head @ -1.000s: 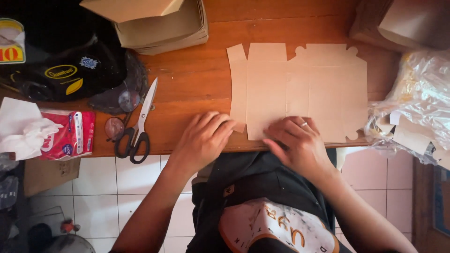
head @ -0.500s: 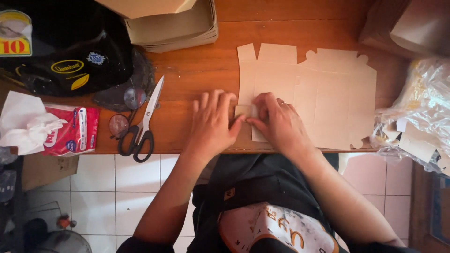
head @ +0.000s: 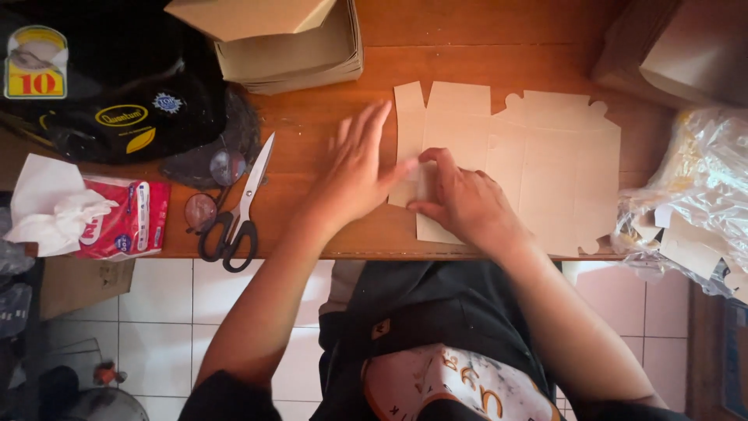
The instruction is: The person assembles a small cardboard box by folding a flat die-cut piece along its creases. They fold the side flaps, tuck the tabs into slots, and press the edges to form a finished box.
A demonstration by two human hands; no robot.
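A flat, die-cut brown cardboard box blank [head: 545,168] lies unfolded on the wooden table [head: 312,117]. My left hand [head: 354,175] rests flat beside the blank's left edge, fingers spread, thumb touching the narrow side flap [head: 409,129]. My right hand [head: 467,203] presses on the lower left part of the blank, fingers pinching a small pale strip at that edge. Both hands meet at the side flap.
Black-handled scissors [head: 238,206] and a pair of glasses [head: 210,187] lie left of my hands. A stack of folded cardboard boxes [head: 280,43] stands at the back. A tissue pack [head: 117,218], a dark bag [head: 101,93] and a plastic bag of scraps [head: 693,210] flank the table.
Both hands moved from the table's front edge up to the blank's left side. My left hand spread flat beside the flap; my right hand shifted left onto the blank's edge.
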